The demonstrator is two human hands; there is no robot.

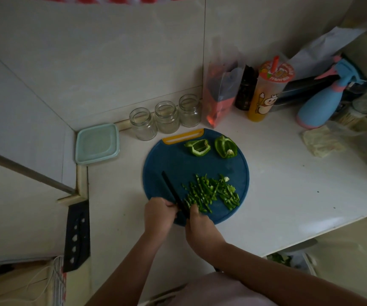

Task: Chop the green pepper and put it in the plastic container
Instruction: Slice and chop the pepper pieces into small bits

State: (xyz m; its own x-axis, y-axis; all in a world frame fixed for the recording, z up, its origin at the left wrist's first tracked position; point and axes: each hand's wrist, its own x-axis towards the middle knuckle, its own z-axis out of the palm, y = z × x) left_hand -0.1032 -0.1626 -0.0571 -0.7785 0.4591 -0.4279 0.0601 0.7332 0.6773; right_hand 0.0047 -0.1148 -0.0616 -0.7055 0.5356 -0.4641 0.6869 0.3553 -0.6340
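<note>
At the near edge of the blue cutting board (167, 162), I find the right hand (200, 226) seemingly gripping the black knife (170, 186) beside the chopped green pepper (211, 192), the left hand (158, 214) in a hold I cannot tell; chopping is midway, two pepper halves (198, 147) next, plastic container (97, 143) lidded.

Seeing black knife (171, 188) wedged between left hand (159, 215) and right hand (200, 226), touching both; can't tell which grips. Chopped pepper strips (211, 193) just past right fingertips. Uncut pepper pieces (198, 147) well beyond both hands on cutting board (160, 157). Lidded plastic container (97, 143) beyond-left of left hand.
</note>
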